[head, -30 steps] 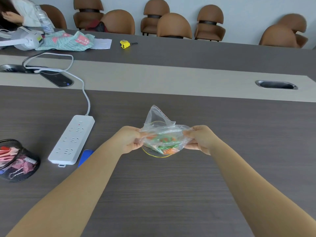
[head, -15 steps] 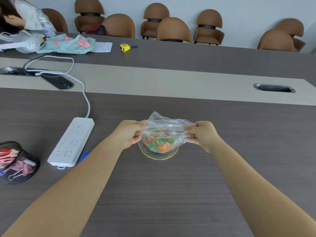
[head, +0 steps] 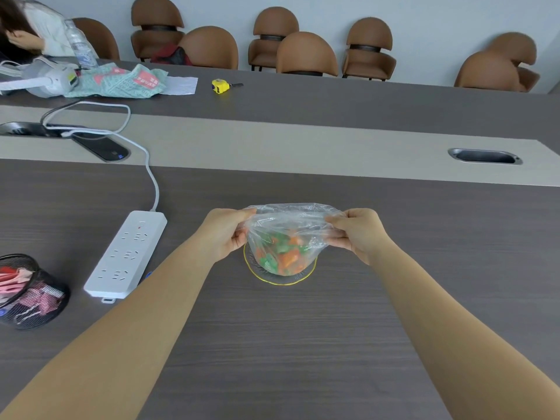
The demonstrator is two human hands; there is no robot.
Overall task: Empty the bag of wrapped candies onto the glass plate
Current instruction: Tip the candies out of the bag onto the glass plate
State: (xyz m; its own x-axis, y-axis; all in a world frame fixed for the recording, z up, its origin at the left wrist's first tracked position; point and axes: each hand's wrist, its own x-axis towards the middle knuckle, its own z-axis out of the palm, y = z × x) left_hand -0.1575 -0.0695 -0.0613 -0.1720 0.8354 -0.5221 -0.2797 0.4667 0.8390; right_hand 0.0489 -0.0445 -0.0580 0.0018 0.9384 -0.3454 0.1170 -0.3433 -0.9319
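Reaching in from the near edge of the dark wood-grain surface (head: 272, 344), two bare forearms meet over its middle. Left hand (head: 225, 233) and right hand (head: 357, 233) are each clamped on one side of a clear plastic bag (head: 288, 222), fingers pinching the film, hands apart with the bag stretched between them. Bag hangs directly over the glass plate (head: 280, 280), a small clear dish with a yellow rim; the bag's lower bulge sits inside the rim outline. Wrapped candies (head: 283, 257), orange and green, are bunched at that low point. Cannot tell whether they still lie inside the film or already rest on the plate.

Toward the left edge: a black mesh cup (head: 28, 291) holding pink and dark clips, nearest the near-left corner. Just beside it, further in, a white power strip (head: 125, 256) lies lengthwise, its white cable (head: 150, 171) running away to a dark oval phone-like device (head: 101, 145) on the pale centre strip. A metal cable port (head: 485, 156) is set in that strip toward the right edge.

Far half of the surface: a yellow tape measure (head: 220, 86), a patterned teal cloth (head: 118, 81), a white headset-like device (head: 45, 80), a water bottle (head: 79, 43). Brown chairs (head: 306, 54) line the far edge; a seated person (head: 27, 31) is at the far-left corner.
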